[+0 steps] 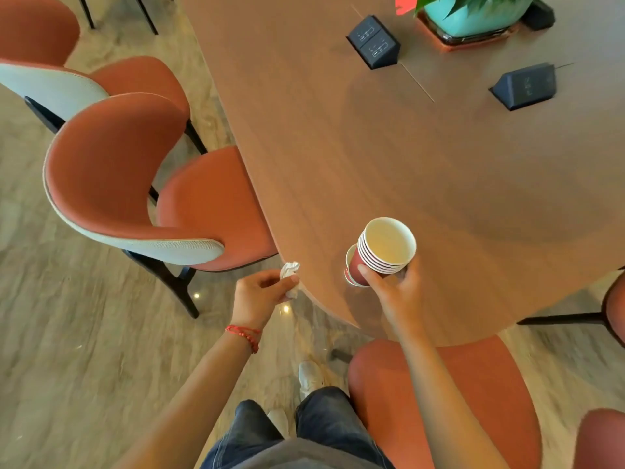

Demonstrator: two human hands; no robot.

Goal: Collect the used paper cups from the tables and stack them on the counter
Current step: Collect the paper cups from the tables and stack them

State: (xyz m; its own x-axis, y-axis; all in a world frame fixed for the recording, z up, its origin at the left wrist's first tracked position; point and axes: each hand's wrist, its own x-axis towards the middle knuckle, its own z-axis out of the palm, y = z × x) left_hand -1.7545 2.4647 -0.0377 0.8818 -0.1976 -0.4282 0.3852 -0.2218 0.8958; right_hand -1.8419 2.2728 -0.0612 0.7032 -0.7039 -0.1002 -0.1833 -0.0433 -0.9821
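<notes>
Your right hand is closed around a nested stack of red paper cups, thumb on the near side and fingers wrapped round the far side. The stack tilts with its open white mouth toward you, and several rolled rims show one inside another. A second red cup sits tucked against the stack at its 9 o'clock, also within your grip; whether it is nested or merely pressed alongside cannot be told. The cups hang just above the rounded near end of the wooden table, not resting on it.

Your left hand is curled shut, pinching a crumpled white tissue between thumb and fingers, right at the table's edge, at 9 o'clock from the cups. A red string bracelet circles that wrist.

At 12 to 1 o'clock on the table stand two dark pop-up socket boxes and a teal plant pot on a red-brown saucer. A terracotta chair with a pale grey back shell is drawn up at 10 o'clock, and another terracotta seat lies at 5 o'clock beneath your right forearm.
</notes>
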